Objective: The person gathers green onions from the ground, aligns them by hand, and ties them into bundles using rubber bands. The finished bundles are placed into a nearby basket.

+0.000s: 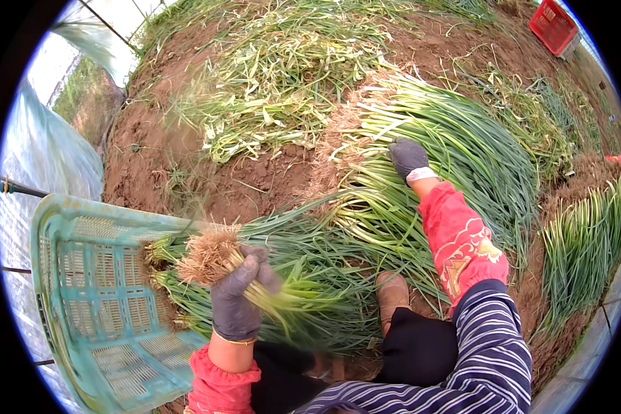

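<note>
My left hand (240, 297), in a dark grey glove, grips a bunch of green onions (279, 302) just below its roots. The brown root tuft (209, 256) points up and left, while the leaves hang to the right and look blurred. My right hand (410, 158), gloved too, rests at the pale stalks of a large pile of green onions (476, 139). Its fingertips are hidden, so whether they hold any stalks cannot be told. More green onions (310, 248) lie between my left hand and that pile, some with their root ends inside a teal plastic crate (116, 215).
Pulled-off leaves (269, 77) cover the brown soil (186, 171) ahead. Upright green onions (582, 248) stand at the far right. A red crate (552, 26) is at the far upper right. Plastic sheeting (52, 145) borders the left. My shoe (392, 295) is beside the pile.
</note>
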